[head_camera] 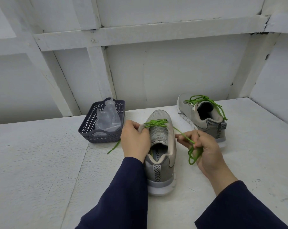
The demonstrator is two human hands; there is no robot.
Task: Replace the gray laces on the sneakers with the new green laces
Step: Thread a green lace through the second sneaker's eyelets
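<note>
Looking down through the head camera, I see a white table [40, 162] whose back edge meets a panelled wall just behind a dark basket [100, 136] and the far sneaker [204, 116]. Bare tabletop spreads wide on the left and in the right foreground. The near sneaker [161, 141] stands upright between the two forearms, its long axis running away from me, heel nearest and toe toward the wall. The left hand [135, 141] grips its left eyelet edge, fingers curled and fingertips against the crossings of the green lace [154, 123]. From there one strand runs taut down to the right hand [204, 151], just beside the shoe's right side, where thumb and fingers pinch it and a slack loop hangs in the palm. The lace's other end trails on the table by the basket. The far sneaker, already laced in green, sits well behind the right hand, toe pointing away and left. A clear plastic bag [108, 118] lies in the basket.
</note>
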